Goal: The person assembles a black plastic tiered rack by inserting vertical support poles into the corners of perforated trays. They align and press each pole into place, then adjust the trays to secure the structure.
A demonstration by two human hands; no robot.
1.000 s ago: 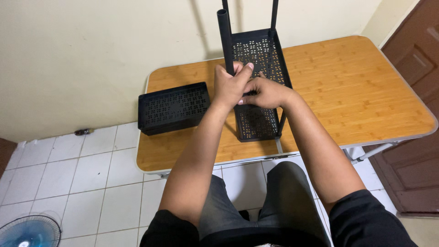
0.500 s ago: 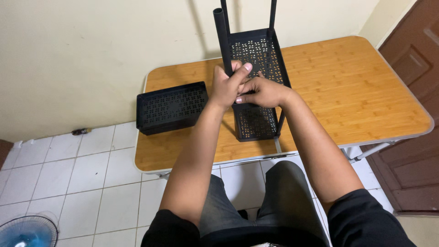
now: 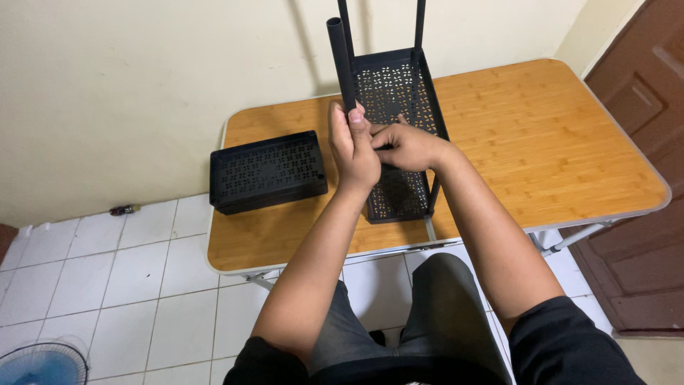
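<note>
A black metal rack (image 3: 396, 85) with perforated shelves and upright black tubes stands on the wooden table (image 3: 541, 142). My left hand (image 3: 354, 146) is wrapped around the nearest upright tube (image 3: 338, 57), whose open top end points toward me. My right hand (image 3: 406, 145) is just to its right, fingers closed on the rack's frame next to the tube where the left hand grips. What the right fingertips pinch is hidden. A lower perforated shelf (image 3: 399, 196) shows beneath both hands.
A separate black perforated tray (image 3: 267, 171) lies on the table's left part. A cream wall stands behind the table and a dark brown door (image 3: 641, 178) is at the right. A white tiled floor, a blue fan (image 3: 39, 363) and a small dark object (image 3: 122, 209) are at the left.
My left hand has turned on the tube so its thumb side faces me and its fingers have folded in. The right hand stays at the same spot. The view has shifted slightly.
</note>
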